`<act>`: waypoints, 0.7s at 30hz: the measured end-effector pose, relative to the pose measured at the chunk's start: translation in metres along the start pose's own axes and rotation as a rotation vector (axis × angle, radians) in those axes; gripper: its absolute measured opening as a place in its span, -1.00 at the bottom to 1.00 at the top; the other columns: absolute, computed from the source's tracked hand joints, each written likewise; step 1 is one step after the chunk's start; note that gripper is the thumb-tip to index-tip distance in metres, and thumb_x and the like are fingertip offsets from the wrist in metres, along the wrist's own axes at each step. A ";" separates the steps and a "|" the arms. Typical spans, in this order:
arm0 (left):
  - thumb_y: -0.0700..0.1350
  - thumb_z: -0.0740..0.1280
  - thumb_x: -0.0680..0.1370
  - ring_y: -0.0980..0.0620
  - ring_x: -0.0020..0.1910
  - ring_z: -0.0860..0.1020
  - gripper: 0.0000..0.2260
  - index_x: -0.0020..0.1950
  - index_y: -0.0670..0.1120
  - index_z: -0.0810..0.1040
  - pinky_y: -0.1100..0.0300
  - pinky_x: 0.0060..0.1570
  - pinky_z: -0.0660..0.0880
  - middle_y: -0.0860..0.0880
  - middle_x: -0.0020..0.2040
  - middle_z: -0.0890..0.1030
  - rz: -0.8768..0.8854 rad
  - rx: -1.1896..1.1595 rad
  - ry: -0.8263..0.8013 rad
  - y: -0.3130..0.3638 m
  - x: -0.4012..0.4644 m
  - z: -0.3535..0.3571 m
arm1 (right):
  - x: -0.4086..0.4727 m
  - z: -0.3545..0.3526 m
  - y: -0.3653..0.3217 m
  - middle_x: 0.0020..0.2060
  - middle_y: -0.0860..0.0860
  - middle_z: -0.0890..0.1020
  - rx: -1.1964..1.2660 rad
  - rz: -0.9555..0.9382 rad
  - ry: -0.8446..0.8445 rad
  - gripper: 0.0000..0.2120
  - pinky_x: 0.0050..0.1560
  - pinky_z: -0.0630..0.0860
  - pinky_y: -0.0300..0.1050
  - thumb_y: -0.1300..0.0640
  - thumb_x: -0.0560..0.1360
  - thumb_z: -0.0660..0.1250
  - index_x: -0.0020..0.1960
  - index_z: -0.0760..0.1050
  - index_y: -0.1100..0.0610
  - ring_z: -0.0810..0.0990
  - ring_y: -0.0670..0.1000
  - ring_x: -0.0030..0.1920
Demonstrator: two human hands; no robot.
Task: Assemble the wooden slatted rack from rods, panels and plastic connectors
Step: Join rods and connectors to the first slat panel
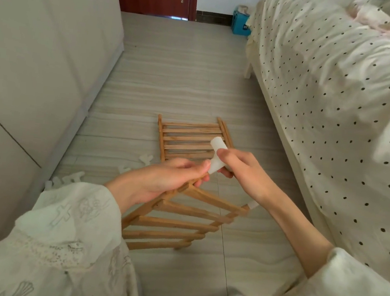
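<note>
**Connector meeting the panel corner**

The left hand (160, 180) is gripping the upper corner of a slatted wooden panel (180, 222), fingers curled round its rail. The right hand (242, 171) is pinching a white plastic connector (216, 157), whose lower end is sitting just beside the left fingertips. Beyond the fingers, a second slatted panel (190, 140) is lying on the floor (174, 71); loose white connectors (75, 177) are lying left of the left hand.

Both arms reach forward, sleeves pushed back; the left hand (160, 180) grips with curled fingers, the right hand (240, 170) pinches, fingertips nearly meeting.
</note>
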State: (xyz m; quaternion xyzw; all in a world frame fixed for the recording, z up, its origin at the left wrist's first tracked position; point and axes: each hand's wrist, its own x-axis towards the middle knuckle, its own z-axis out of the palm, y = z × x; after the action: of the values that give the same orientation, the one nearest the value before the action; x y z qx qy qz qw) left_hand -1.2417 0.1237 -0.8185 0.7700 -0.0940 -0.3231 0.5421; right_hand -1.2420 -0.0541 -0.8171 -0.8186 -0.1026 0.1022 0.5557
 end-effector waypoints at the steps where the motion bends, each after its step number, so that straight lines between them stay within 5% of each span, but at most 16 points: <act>1: 0.32 0.23 0.40 0.09 -0.11 0.47 -0.63 -0.27 0.06 0.59 0.10 0.15 0.38 0.13 -0.26 0.53 -0.003 -0.019 0.024 0.001 0.001 -0.001 | 0.002 0.000 -0.002 -0.49 -0.16 0.39 0.003 -0.005 -0.001 -0.62 -0.32 0.28 -0.41 0.09 0.60 0.14 -0.39 0.39 0.06 0.33 -0.20 -0.43; 4: 0.14 0.23 0.54 0.13 -0.26 0.45 -0.65 -0.39 0.02 0.50 0.23 -0.11 0.31 0.12 -0.36 0.50 -0.033 -0.095 0.055 0.001 0.005 -0.003 | 0.007 0.005 -0.006 -0.51 -0.22 0.47 0.007 0.002 0.005 -0.62 -0.20 0.35 -0.37 0.09 0.60 0.14 -0.39 0.41 0.03 0.45 -0.27 -0.40; 8: 0.04 0.22 0.57 0.21 -0.40 0.48 -0.60 -0.45 0.01 0.54 0.30 -0.23 0.31 0.08 -0.37 0.47 -0.030 -0.167 0.082 -0.001 0.005 -0.003 | 0.015 0.012 -0.005 -0.35 -0.04 0.43 -0.049 -0.008 0.019 -0.60 0.02 0.44 0.12 -0.19 0.45 0.16 -0.34 0.42 0.13 0.41 -0.07 -0.26; 11: 0.08 0.22 0.57 0.14 -0.34 0.45 -0.57 -0.48 0.01 0.54 0.25 -0.18 0.31 0.08 -0.37 0.48 -0.035 -0.194 0.119 -0.002 0.006 -0.004 | 0.018 0.014 -0.008 -0.29 0.05 0.40 -0.090 -0.020 0.024 -0.49 -0.07 0.38 0.01 -0.22 0.45 0.17 -0.24 0.39 0.27 0.38 0.01 -0.23; 21: 0.15 0.25 0.53 0.12 -0.23 0.50 -0.56 -0.51 0.02 0.56 0.27 -0.11 0.37 0.05 -0.30 0.54 -0.061 -0.209 0.209 -0.005 0.002 -0.001 | 0.016 0.014 -0.007 -0.39 -0.02 0.29 -0.125 -0.047 0.019 -0.64 -0.37 0.21 -0.32 0.01 0.59 0.17 -0.37 0.27 0.07 0.22 -0.16 -0.44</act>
State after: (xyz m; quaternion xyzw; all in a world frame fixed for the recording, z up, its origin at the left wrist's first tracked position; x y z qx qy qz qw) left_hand -1.2409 0.1251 -0.8233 0.7413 0.0208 -0.2656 0.6161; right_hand -1.2311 -0.0345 -0.8162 -0.8500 -0.1225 0.0746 0.5069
